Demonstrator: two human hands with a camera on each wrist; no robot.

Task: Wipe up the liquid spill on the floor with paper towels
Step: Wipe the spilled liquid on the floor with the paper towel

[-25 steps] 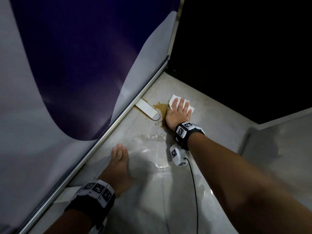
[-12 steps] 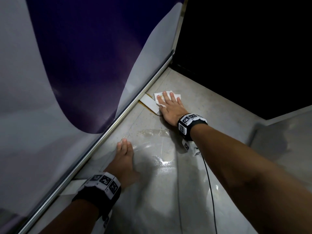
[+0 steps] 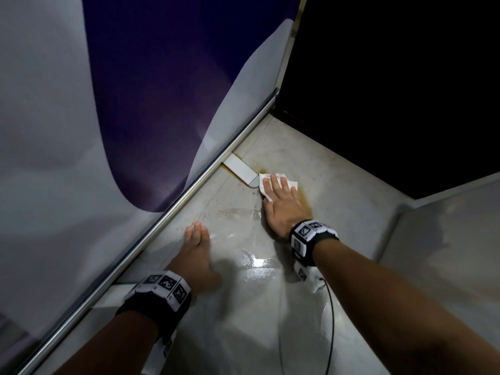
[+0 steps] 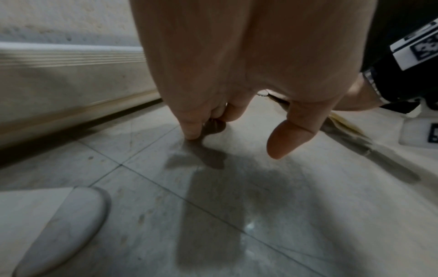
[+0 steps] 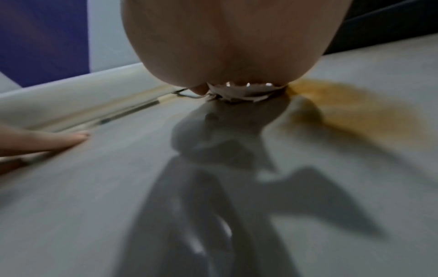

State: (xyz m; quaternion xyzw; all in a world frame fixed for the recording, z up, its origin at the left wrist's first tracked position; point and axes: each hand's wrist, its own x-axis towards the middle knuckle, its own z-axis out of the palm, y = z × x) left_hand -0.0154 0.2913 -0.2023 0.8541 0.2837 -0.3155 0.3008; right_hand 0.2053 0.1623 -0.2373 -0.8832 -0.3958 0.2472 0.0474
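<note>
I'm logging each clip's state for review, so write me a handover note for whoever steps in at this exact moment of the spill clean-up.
Right hand: flat, fingers straight, pressing the paper towel onto the floor beside the white door stop.
Left hand: flat on the floor near the metal rail, holding nothing.
Done: towel is on the spill's upper end.
Left: the brown spill shows to the right of the right hand, with wet streaks between the hands. Wipe those.
</note>
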